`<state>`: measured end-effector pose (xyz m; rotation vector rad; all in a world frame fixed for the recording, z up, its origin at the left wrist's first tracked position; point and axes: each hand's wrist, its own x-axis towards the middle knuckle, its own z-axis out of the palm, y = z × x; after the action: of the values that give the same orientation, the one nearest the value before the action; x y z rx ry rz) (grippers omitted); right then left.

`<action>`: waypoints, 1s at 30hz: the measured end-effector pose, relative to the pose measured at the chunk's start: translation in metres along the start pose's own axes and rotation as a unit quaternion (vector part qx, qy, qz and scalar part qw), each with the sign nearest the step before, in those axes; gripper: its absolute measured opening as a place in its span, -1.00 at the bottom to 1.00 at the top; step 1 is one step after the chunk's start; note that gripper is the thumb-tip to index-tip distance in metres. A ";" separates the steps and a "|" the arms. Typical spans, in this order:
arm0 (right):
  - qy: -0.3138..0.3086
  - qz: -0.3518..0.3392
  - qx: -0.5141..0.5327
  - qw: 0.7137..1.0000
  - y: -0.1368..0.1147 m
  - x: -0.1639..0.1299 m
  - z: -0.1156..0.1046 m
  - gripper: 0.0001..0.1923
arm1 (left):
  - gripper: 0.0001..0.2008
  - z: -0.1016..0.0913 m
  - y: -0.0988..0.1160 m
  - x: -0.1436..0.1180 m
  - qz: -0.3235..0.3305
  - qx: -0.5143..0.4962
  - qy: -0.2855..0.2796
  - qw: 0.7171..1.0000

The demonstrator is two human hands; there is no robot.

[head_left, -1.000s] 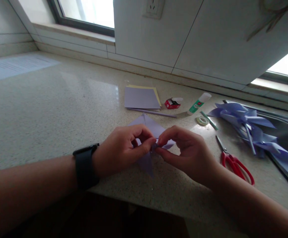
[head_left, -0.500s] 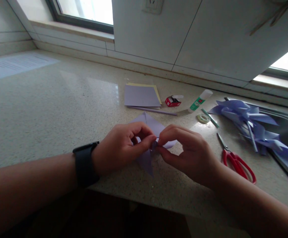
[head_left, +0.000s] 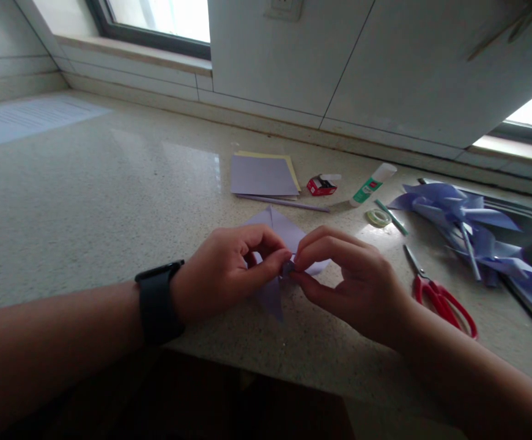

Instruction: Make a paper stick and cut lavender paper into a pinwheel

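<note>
A cut piece of light purple paper (head_left: 288, 230) lies on the counter under my hands, its pointed flaps showing behind and in front of the fingers. My left hand (head_left: 233, 263), with a dark watch on the wrist, pinches the paper near its middle between thumb and forefinger. From the other side my right hand (head_left: 348, 269) closes thumb and fingertips on the same spot. A small curled bit of the paper shows between the two sets of fingertips. Most of the sheet's middle is hidden by the hands.
Behind the hands lie stacked purple and yellow sheets (head_left: 263, 175), a thin purple stick (head_left: 284, 203) and a small red box (head_left: 321, 186). A glue stick (head_left: 372, 184), tape roll (head_left: 378, 218), red-handled scissors (head_left: 440, 299) and purple pinwheels (head_left: 454, 208) are at right. A printed sheet (head_left: 32, 119) lies far left.
Both hands stay at the same spot on the paper, with only slight finger movement around the curled bit. The view has shifted very slightly.
</note>
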<state>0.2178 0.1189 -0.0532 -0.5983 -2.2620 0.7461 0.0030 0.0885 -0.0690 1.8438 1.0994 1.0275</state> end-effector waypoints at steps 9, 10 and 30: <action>0.006 0.002 -0.006 1.000 0.000 -0.001 -0.002 -0.87 | -0.84 0.000 0.000 0.002 0.003 -0.008 0.004 1.000; 0.006 0.002 -0.006 1.000 0.000 -0.001 -0.002 -0.87 | -0.84 0.000 0.000 0.002 0.002 -0.008 0.003 1.000; -0.011 -0.008 -0.009 1.000 0.000 -0.001 -0.005 -0.85 | -0.85 0.000 0.002 0.006 -0.032 -0.044 -0.004 0.999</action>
<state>0.2220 0.1207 -0.0505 -0.5822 -2.2933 0.7285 0.0060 0.0932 -0.0657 1.7309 1.0852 1.0136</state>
